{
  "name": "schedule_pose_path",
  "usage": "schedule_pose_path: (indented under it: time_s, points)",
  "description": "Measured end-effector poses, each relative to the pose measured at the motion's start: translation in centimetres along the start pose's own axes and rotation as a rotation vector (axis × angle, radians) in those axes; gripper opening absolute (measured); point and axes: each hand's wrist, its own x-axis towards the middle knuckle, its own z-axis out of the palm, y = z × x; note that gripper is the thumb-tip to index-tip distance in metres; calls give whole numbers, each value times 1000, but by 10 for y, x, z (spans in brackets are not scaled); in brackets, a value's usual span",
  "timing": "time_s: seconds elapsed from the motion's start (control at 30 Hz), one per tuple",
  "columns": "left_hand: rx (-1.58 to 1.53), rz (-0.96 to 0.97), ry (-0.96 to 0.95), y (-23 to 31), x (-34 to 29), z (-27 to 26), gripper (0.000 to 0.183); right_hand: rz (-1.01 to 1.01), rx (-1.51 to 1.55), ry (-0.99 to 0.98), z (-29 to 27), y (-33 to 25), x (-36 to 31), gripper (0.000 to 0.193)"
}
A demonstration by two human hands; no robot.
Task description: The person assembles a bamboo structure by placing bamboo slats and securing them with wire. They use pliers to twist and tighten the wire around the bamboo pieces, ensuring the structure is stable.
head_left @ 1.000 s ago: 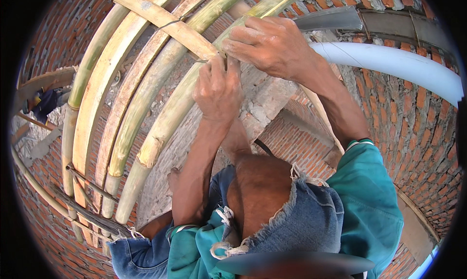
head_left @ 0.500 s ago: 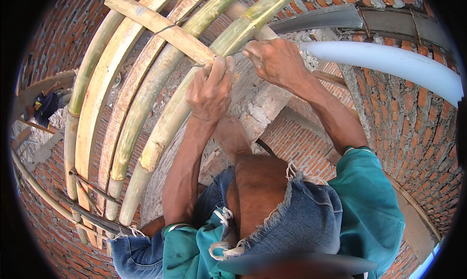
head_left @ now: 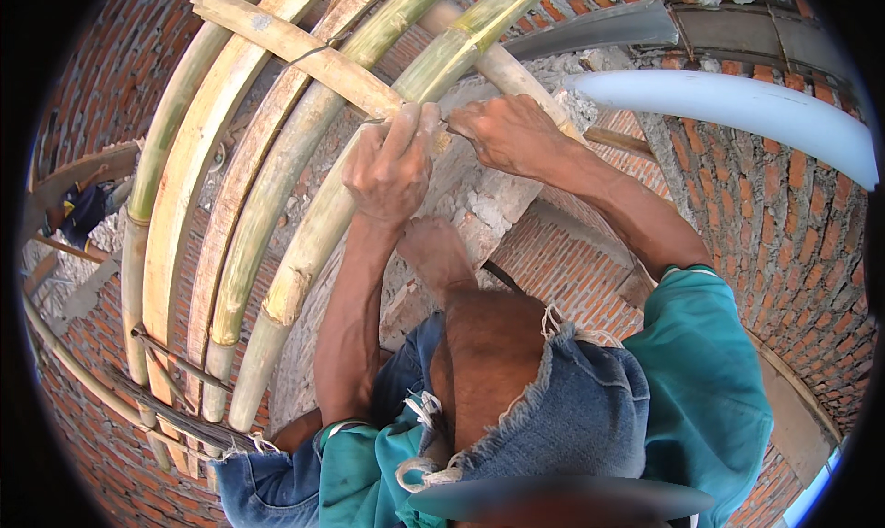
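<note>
My left hand [head_left: 392, 164] is closed in a pinch against the nearest bamboo pole [head_left: 300, 261], at the near end of a flat wooden slat [head_left: 309, 56]. A thin dark tie wire [head_left: 372, 121] shows beside its fingertips. Just to the right, my right hand [head_left: 507, 134] pinches what looks like a dark end of the same wire; the fingers hide most of it. Across several long bamboo poles and wooden strips [head_left: 175, 224] lies the slat. Another dark tie wraps around its middle.
A pale blue pipe [head_left: 737, 109] curves along the right. Brick walls [head_left: 765, 215] surround the spot, with broken rubble [head_left: 484, 219] below the hands. Thin rods [head_left: 180, 357] cross the poles at lower left. A person in dark clothing [head_left: 83, 215] is at far left.
My right hand has moved left and slightly down, closer to my left hand. The left hand has shifted slightly left. The poles appear almost unchanged.
</note>
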Motion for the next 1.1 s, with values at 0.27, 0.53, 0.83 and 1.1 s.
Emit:
schedule_pose_path:
  time_s: [0.27,0.53,0.83,1.1]
  points:
    - [-58,-198,-29,11,10,-5,26,-186,-73,-163,-28,0,-15,22]
    - [-291,-346,-48,-4,24,-18,19,-325,42,-3,-49,-1,-21,26]
    - [-333,-367,-106,-3,19,-22,22,-434,30,72,-47,-11,0,20]
    - [-295,-525,-112,6,24,-17,18,-785,-434,287,-78,-17,63,15]
